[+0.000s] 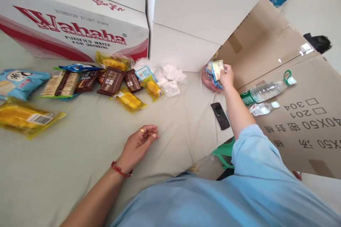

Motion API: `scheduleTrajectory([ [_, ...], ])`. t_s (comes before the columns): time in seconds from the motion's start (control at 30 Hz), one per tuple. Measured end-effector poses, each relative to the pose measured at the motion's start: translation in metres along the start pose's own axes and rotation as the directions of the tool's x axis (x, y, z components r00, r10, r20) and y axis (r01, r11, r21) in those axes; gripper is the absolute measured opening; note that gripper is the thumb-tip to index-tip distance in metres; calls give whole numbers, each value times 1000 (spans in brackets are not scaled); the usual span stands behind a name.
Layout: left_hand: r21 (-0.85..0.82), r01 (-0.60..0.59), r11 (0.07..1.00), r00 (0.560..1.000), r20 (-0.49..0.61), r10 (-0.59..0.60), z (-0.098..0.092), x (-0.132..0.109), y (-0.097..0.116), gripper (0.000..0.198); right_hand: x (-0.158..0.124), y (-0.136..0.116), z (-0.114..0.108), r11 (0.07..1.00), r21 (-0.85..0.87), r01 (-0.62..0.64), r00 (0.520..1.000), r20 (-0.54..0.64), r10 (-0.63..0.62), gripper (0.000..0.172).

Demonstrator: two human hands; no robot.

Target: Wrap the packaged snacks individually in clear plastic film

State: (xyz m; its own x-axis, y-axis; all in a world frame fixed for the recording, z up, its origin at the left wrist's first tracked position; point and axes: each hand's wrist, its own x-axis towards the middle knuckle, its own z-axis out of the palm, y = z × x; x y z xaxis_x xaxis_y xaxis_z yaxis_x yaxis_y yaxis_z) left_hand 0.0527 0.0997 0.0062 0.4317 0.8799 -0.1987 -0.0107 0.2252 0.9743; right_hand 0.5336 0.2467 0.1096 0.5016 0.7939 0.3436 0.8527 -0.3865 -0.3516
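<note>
My right hand point(227, 75) is reached out to the far right, its fingers closed on a small snack packet point(217, 69) with a pale yellow and blue wrapper. Directly under it sits a rounded pinkish-red container point(207, 82), partly hidden by the packet and other blue wrapping; whether the packet touches it I cannot tell. Over the pale sheet, my left hand point(138, 145) rests relaxed, fingers loosely curled and nothing visible in them. Nearest to it are a yellow-wrapped snack point(129, 100) and a smaller yellow packet point(152, 88).
Brown packets point(112, 81), a wafer pack point(60, 83), a blue bag point(25, 82) and crumpled clear plastic point(170, 79) line the back, before a Wahaha carton point(80, 32). Rightward lie a phone point(220, 116), water bottles point(269, 91) and cardboard point(301, 78).
</note>
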Motion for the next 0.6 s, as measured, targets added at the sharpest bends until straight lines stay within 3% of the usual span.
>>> scheduleTrajectory([
  [0.07, -7, 0, 1000, 1000, 3, 0, -1, 0, -1, 49, -3, -4, 13, 995, -89, -43, 998, 33, 46, 43],
  [0.17, -20, 3, 1000, 1000, 16, -2, -2, 0, -3, 50, -21, -10, 23, 955, -295, 9, 1000, 16, -4, 39],
  [0.33, 1, -2, 1000, 1000, 18, 2, -2, 1, -4, 50, -37, -18, 16, 885, -460, 68, 995, -31, -93, 38],
  [0.43, 15, -12, 1000, 1000, 18, 12, -2, 1, -4, 47, -47, -27, 11, 851, -504, 148, 974, -73, -212, 42],
  [0.5, 23, -25, 999, 999, 21, 24, -2, 1, -5, 44, -60, -29, 11, 823, -531, 200, 965, -41, -260, 44],
  [0.6, 56, -45, 997, 999, 23, 44, -3, 1, -7, 42, -82, -17, 14, 806, -549, 221, 975, 95, -203, 39],
])
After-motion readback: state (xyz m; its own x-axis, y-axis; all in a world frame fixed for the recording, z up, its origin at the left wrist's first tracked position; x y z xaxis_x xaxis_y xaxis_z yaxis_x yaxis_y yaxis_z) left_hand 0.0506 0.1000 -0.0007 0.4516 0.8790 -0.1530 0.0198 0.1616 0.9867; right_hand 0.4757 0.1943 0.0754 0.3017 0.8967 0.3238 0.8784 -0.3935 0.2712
